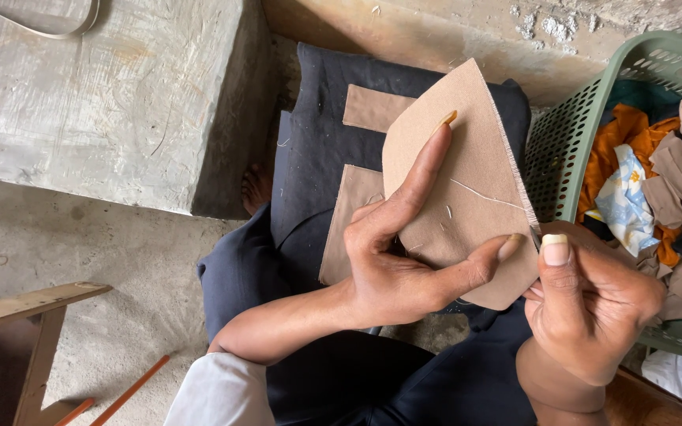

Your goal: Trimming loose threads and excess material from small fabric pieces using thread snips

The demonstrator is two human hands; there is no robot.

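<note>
My left hand holds up a curved piece of tan fabric, thumb on its lower edge and index finger stretched across its face. My right hand pinches the fabric's right edge, where a small thin tool, perhaps a needle or cutter, pokes out by the frayed edge. A loose white thread runs across the fabric. Two more tan fabric pieces lie on a dark cushion over my lap.
A green plastic basket at the right holds orange, brown and printed cloth scraps. A concrete block stands at upper left. A wooden frame sits at lower left on the concrete floor. A bare foot shows beside the block.
</note>
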